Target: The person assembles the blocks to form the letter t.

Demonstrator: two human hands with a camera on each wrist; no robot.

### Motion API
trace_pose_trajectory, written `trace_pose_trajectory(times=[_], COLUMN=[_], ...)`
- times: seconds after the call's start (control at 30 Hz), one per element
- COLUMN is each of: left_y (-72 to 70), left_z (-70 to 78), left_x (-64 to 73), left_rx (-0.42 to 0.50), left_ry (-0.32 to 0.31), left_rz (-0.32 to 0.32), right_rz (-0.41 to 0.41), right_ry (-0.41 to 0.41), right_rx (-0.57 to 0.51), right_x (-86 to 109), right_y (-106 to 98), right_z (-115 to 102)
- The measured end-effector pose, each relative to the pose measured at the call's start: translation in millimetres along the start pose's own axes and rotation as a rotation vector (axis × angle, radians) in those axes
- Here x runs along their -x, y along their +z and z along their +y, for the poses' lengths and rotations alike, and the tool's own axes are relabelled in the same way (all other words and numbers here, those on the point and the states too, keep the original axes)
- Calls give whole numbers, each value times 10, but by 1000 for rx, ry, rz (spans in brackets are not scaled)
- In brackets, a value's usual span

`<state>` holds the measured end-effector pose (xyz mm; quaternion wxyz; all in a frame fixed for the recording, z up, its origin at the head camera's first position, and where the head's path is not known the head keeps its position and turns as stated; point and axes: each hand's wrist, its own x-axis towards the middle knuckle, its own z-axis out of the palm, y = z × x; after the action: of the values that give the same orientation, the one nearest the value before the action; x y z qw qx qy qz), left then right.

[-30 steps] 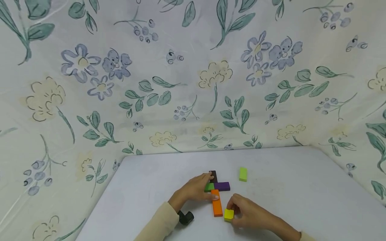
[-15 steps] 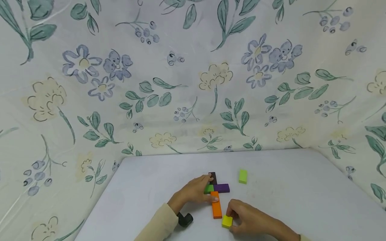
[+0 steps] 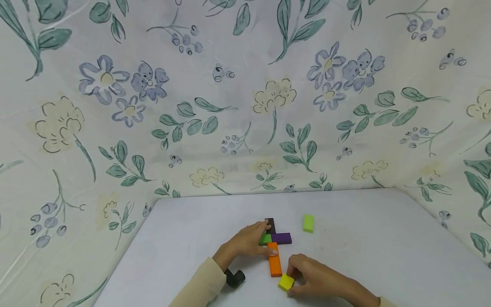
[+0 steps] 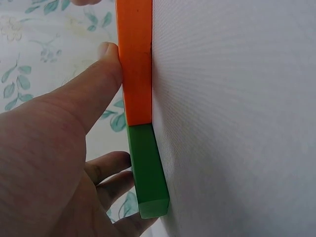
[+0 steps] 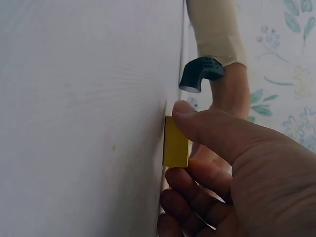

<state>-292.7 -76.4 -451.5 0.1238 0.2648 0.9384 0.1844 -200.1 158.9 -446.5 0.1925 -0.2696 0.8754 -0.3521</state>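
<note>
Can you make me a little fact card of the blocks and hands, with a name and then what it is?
Left hand: thumb on the orange block, other fingers by the green block
Right hand: pinching the yellow block
Block group: orange, green, purple block and dark block, close together
Yellow's place: near the orange block's closer end
Off alone: lime block, at the far side of the group, to the right
Black bent piece: beside the left sleeve
Table: white
Behind: flowery cloth
</note>
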Motion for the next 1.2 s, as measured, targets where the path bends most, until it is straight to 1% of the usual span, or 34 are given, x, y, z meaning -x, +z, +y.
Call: trace_pose_trajectory(times=[0.27, 0.47, 0.6, 0.87, 1.0, 1.2], left_y=[-5, -23, -16, 16, 8, -8], left_z=[-1, 30, 21, -27, -20, -17], left_x=[-2, 2, 7, 15, 20, 4], left_rx=[14, 19, 29, 37, 46, 34], left_ry=[-7, -16, -25, -14, -15, 7], left_rz=[-2, 3, -4, 1, 0, 1], right_rz=[5, 4, -1, 2, 3, 8], right_ry=[-11, -55, -49, -63, -67, -86], right_rx=[12, 13, -7, 0, 15, 19], right_x=[-8, -7, -20, -20, -12, -3], right_y=[8, 5, 30, 55, 51, 32], right_z=[-1, 30, 39, 17, 0, -10])
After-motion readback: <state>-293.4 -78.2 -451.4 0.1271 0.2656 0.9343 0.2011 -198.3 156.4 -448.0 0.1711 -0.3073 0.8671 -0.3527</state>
